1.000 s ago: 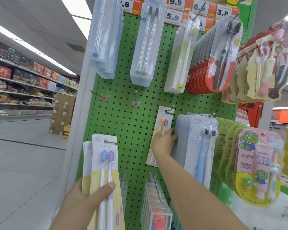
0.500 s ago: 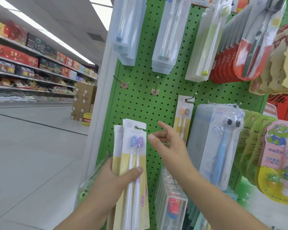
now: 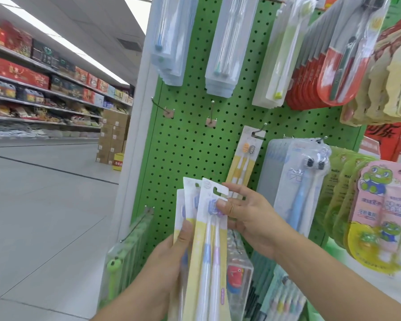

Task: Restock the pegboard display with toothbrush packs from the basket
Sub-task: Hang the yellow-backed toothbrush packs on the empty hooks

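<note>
2 hands are in view, the left hand (image 3: 171,258) and the right hand (image 3: 248,214). Together they hold a fan of at least 3 yellow-and-white toothbrush packs (image 3: 206,239); the front pack shows 2 brushes. On the green pegboard (image 3: 185,140), 1 matching pack (image 3: 243,163) hangs at center, and 2 bare hooks (image 3: 211,112) stand at upper center. Cardboard boxes (image 3: 112,137) at middle left are too many to count.

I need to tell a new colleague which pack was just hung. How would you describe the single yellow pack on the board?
On the green pegboard, find the middle row of hooks. The yellow toothbrush pack hangs alone on the third hook from the left, just left of the thick stack of clear blue-brush packs: flat card, one deep.
</note>
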